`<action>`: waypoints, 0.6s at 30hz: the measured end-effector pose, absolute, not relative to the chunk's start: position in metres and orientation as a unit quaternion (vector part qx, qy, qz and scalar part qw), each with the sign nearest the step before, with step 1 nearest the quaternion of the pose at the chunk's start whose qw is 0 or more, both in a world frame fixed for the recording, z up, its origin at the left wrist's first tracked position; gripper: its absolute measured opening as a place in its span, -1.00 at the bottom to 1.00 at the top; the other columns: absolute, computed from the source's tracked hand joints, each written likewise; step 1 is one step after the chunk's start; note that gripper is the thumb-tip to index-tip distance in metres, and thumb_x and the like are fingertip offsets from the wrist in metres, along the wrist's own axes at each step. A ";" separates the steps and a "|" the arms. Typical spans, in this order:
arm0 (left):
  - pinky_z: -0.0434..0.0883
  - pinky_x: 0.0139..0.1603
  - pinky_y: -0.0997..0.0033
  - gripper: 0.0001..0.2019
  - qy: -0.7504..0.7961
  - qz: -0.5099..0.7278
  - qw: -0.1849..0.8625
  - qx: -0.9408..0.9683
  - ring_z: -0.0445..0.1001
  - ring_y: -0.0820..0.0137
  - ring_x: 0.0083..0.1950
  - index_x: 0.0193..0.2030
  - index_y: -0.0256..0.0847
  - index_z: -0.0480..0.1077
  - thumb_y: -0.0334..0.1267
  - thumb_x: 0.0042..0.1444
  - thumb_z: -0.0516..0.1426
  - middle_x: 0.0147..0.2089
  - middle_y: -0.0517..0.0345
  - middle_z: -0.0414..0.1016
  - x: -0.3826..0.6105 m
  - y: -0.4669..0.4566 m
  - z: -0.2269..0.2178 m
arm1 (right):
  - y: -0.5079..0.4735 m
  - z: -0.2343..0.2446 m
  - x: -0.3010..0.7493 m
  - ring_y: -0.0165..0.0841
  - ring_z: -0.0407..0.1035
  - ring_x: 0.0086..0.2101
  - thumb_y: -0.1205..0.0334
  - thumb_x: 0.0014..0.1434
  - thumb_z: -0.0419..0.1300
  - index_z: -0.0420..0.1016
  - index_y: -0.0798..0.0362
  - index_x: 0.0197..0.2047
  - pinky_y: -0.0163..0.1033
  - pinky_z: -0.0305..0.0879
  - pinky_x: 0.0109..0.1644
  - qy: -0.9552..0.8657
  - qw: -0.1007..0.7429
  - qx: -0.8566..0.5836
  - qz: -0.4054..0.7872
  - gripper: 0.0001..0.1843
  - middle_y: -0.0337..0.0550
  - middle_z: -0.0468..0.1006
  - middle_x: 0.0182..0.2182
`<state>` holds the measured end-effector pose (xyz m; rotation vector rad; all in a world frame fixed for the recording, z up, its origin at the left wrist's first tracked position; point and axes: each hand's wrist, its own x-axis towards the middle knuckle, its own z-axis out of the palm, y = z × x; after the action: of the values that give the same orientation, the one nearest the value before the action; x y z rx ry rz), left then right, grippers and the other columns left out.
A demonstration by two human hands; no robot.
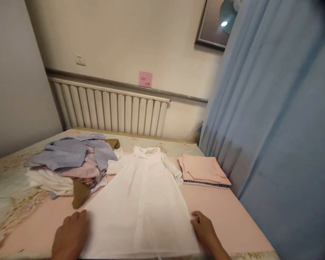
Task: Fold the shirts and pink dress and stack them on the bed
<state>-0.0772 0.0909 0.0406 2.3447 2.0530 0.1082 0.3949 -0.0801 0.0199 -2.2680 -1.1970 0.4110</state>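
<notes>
A white dress (141, 206) lies spread flat on the bed, collar toward the far wall, hem toward me. My left hand (70, 236) rests flat on the sheet at the dress's lower left edge, fingers stretched out. At the lower right edge, my right hand (204, 227) has its fingers curled against the fabric; whether it pinches the cloth I cannot make out.
A pile of unfolded clothes (70, 162), blue, pink, white and olive, lies at the left. Folded pink garments (203, 169) are stacked at the right. The bed's pink sheet (227, 213) ends by a blue curtain (273, 144). A white radiator (111, 108) lines the far wall.
</notes>
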 end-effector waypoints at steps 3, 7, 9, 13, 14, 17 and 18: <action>0.20 0.21 0.10 -0.54 0.596 0.107 -0.014 0.796 0.27 0.09 0.23 0.13 -0.34 0.31 -0.20 0.15 -0.11 0.19 -0.17 0.35 -0.016 0.092 0.034 | -0.050 0.041 0.402 -0.33 0.45 -0.33 0.23 0.08 0.04 0.48 0.04 -0.12 -0.33 0.25 -0.24 -0.410 0.288 -0.857 0.118 -0.69 -0.22 0.56 -0.40; 0.20 0.27 0.15 -0.55 0.474 0.214 -0.016 0.854 0.21 0.19 0.31 0.17 -0.23 0.33 -0.15 0.21 -0.09 0.26 -0.03 0.33 0.068 0.101 -0.005 | 0.009 0.058 0.403 -0.33 0.45 -0.24 0.16 0.13 0.04 0.43 0.09 -0.01 -0.34 0.27 -0.18 -0.424 0.317 -0.844 0.083 -0.61 -0.13 0.56 -0.24; 0.23 0.25 0.12 -0.57 0.426 0.254 -0.036 0.867 0.21 0.21 0.31 0.18 -0.15 0.33 -0.16 0.23 -0.08 0.27 0.05 0.31 0.092 0.106 -0.027 | 0.038 0.057 0.402 -0.32 0.45 -0.21 0.13 0.13 0.07 0.41 0.11 0.02 -0.34 0.27 -0.16 -0.428 0.315 -0.845 0.057 -0.58 -0.10 0.55 -0.19; 0.22 0.25 0.07 -0.56 0.373 0.270 -0.075 0.885 0.21 0.21 0.31 0.25 -0.07 0.25 -0.22 0.23 -0.07 0.30 0.13 0.27 0.103 0.116 -0.050 | 0.086 0.045 0.401 -0.30 0.46 -0.20 0.08 0.11 0.13 0.46 0.11 -0.05 -0.34 0.26 -0.21 -0.422 0.268 -0.866 0.024 -0.61 -0.06 0.57 -0.19; 0.22 0.26 0.07 -0.54 0.366 0.268 -0.072 0.888 0.20 0.20 0.32 0.27 -0.06 0.23 -0.22 0.23 -0.06 0.31 0.14 0.25 0.102 0.118 -0.052 | 0.096 0.043 0.403 -0.29 0.47 -0.23 0.08 0.12 0.13 0.49 0.11 -0.11 -0.34 0.26 -0.24 -0.417 0.254 -0.873 0.023 -0.65 -0.06 0.58 -0.23; 0.21 0.26 0.05 -0.52 0.359 0.266 -0.047 0.893 0.18 0.19 0.33 0.27 -0.03 0.21 -0.23 0.19 -0.03 0.32 0.17 0.24 0.098 0.124 -0.050 | 0.120 0.051 0.420 -0.28 0.48 -0.29 0.14 0.17 0.10 0.55 0.13 -0.27 -0.32 0.27 -0.29 -0.396 0.229 -0.889 0.006 -0.73 -0.04 0.60 -0.33; 0.21 0.27 0.03 -0.51 0.358 0.266 -0.038 0.894 0.18 0.18 0.33 0.27 -0.02 0.21 -0.24 0.18 -0.02 0.32 0.19 0.24 0.097 0.126 -0.049 | 0.128 0.060 0.430 -0.28 0.49 -0.28 0.17 0.19 0.09 0.55 0.14 -0.28 -0.31 0.29 -0.27 -0.390 0.225 -0.893 -0.007 -0.73 -0.02 0.60 -0.34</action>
<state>0.0971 0.1257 -0.0486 2.8792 1.1543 0.8574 0.4297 0.1280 0.0598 -2.4633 -1.0762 -0.0185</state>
